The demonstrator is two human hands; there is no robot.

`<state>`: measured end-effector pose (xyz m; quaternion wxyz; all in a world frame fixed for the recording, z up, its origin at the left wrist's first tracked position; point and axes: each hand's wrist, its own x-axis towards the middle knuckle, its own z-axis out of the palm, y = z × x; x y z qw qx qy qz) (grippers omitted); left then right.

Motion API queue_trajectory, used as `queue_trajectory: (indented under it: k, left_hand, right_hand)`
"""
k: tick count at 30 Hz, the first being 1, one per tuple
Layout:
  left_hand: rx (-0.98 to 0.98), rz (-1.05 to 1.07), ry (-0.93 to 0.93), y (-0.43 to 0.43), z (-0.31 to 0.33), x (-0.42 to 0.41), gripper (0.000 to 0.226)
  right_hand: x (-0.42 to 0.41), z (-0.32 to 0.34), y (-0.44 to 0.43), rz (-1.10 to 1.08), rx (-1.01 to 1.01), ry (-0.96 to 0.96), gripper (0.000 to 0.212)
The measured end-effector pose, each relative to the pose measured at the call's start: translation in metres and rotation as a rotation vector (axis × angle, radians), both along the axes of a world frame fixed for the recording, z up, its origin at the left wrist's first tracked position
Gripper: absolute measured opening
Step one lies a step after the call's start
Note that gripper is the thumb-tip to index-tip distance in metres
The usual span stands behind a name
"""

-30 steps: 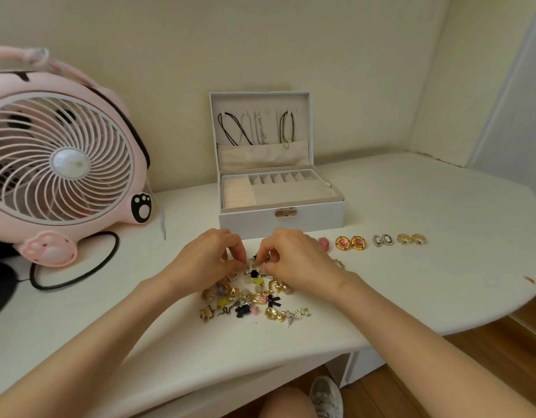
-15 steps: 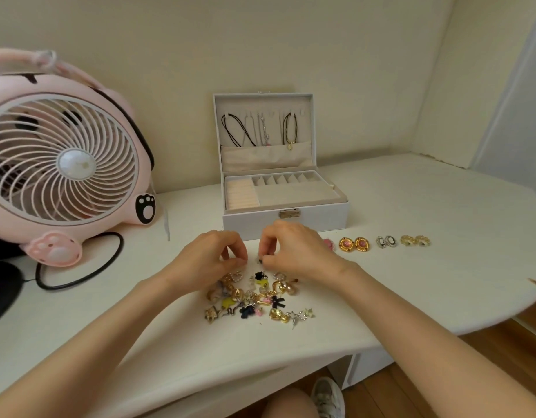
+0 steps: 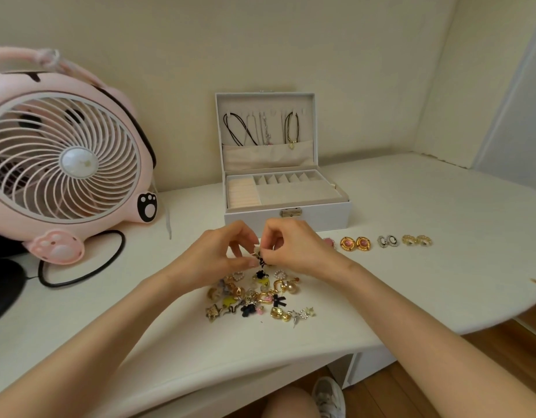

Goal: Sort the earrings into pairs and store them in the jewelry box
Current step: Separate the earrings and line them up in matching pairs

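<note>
Two grips, left hand [image 3: 218,257] & right hand [image 3: 294,248], clamped on black earring [image 3: 260,260] over pile [image 3: 254,300]. Pairing step; next needs twin, then jewelry box [image 3: 291,220].

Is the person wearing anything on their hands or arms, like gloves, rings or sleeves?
No. The left hand and right hand are bare: no gloves, rings or watch in view. The left forearm and right forearm show no sleeve or bracelet.

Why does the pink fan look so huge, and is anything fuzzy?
Head view: the wide-angle lens stretches the fan at the frame's left edge; light is soft, without glare; the earring pinched between the left hand and right hand looks small and slightly blurred.
</note>
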<state>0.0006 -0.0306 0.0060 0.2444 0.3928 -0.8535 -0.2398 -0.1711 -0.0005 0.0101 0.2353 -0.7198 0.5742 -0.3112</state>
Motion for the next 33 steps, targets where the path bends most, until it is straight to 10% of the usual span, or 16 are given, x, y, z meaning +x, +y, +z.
queue_trajectory:
  k: [33]
  left_hand:
    - [0.289,0.183,0.339,-0.017,0.007,0.026,0.007]
  right_hand:
    - [0.003,-0.006,-0.005,0.01,0.017,-0.015,0.011]
